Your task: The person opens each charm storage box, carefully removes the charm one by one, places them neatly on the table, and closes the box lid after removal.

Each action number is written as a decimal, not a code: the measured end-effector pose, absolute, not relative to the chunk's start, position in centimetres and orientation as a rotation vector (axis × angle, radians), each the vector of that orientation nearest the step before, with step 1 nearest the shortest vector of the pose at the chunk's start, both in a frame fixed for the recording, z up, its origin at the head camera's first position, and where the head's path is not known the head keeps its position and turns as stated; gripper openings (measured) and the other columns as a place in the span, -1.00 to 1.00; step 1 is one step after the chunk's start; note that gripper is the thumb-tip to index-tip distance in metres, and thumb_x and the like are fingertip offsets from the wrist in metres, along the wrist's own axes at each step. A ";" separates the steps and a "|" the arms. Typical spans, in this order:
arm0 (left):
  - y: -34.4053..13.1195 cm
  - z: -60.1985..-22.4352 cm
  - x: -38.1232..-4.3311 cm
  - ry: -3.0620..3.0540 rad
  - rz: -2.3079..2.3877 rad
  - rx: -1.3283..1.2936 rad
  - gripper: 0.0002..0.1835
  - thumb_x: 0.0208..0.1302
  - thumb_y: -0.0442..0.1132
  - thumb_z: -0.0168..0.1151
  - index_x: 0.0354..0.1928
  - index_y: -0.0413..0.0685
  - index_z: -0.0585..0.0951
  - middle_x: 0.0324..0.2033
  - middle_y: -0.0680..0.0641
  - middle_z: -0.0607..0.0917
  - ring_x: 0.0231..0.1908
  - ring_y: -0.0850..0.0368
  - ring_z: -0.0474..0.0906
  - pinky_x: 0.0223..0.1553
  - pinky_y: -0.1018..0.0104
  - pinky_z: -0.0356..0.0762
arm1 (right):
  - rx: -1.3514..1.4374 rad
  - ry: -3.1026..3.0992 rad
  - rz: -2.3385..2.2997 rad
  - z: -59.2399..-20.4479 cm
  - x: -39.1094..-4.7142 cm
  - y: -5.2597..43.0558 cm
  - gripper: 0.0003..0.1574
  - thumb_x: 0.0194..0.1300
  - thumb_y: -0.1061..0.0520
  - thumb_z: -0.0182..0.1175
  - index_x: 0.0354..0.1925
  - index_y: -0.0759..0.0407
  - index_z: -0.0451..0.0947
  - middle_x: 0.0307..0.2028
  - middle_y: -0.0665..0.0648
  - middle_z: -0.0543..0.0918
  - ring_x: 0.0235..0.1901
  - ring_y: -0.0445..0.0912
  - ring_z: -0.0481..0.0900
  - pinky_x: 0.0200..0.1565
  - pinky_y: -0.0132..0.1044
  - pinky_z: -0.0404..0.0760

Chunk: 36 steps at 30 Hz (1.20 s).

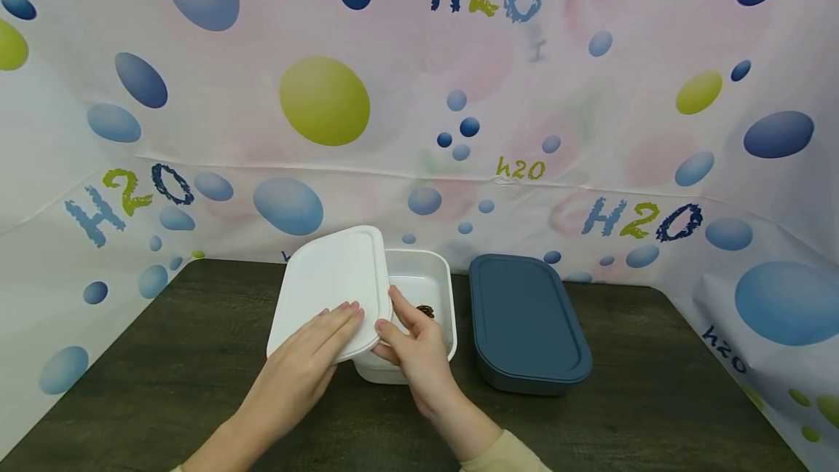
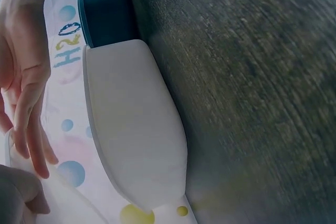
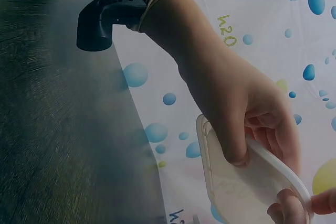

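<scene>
A white lid [image 1: 331,282] is held tilted above the left part of a white rectangular box [image 1: 442,275]. My left hand [image 1: 308,355] lies across the lid's top with its fingers; in the right wrist view its thumb [image 3: 234,148] presses the underside. The right hand [image 1: 422,363] pinches the lid's right edge, thumb uppermost. Inside the box a small, dark brown, ridged thing [image 1: 425,311] shows beside the right hand's fingers; the lid and hands hide part of the box.
A dark blue box [image 1: 527,319] with its lid on stands to the right of the white box. Both stand on a dark wood-grain table [image 1: 655,399]. Behind hangs a white sheet [image 1: 406,42] with blue and green spots and H2O lettering.
</scene>
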<state>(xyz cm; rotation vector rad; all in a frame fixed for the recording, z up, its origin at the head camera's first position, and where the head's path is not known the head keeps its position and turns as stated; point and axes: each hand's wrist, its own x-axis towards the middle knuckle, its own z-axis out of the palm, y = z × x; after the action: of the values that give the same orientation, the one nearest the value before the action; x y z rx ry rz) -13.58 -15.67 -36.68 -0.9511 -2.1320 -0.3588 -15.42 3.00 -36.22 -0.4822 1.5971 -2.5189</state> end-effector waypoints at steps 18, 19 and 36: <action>-16.4 -36.4 -12.9 -2.084 -0.431 -0.825 -0.48 0.56 -0.20 -0.46 0.29 -0.25 0.41 0.22 -0.16 0.49 0.20 0.00 0.42 0.28 0.37 0.16 | -0.697 1.513 -2.525 -35.2 -15.6 0.6 -0.26 0.43 0.21 0.07 0.44 0.31 0.03 0.44 0.19 0.06 0.18 0.09 0.43 0.03 -0.19 0.51; -16.5 -36.4 -12.9 -2.073 -0.452 -0.812 -0.48 0.56 -0.21 -0.46 0.29 -0.26 0.41 0.22 -0.16 0.48 0.21 0.00 0.41 0.28 0.38 0.16 | -0.708 1.490 -2.528 -35.3 -15.6 0.4 -0.27 0.44 0.19 0.05 0.44 0.32 0.01 0.44 0.20 0.05 0.18 0.11 0.43 0.05 -0.18 0.50; -16.6 -35.9 -12.0 -1.775 -0.784 -0.462 -0.56 0.44 -0.26 -0.11 0.19 -0.47 0.41 0.09 -0.41 0.50 0.18 0.29 0.35 0.11 0.59 0.27 | -0.465 1.436 -2.303 -38.9 -14.7 -3.6 -0.44 0.42 0.29 0.04 0.31 0.46 0.23 0.21 0.36 0.41 0.04 0.14 0.56 -0.01 -0.25 0.55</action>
<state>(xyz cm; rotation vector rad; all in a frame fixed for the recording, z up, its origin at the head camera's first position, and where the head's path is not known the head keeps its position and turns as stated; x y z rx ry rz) -11.97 -16.64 -35.95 -0.4619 -1.7747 -0.7840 -14.66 -3.61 -38.87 -0.4650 1.4365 -2.3028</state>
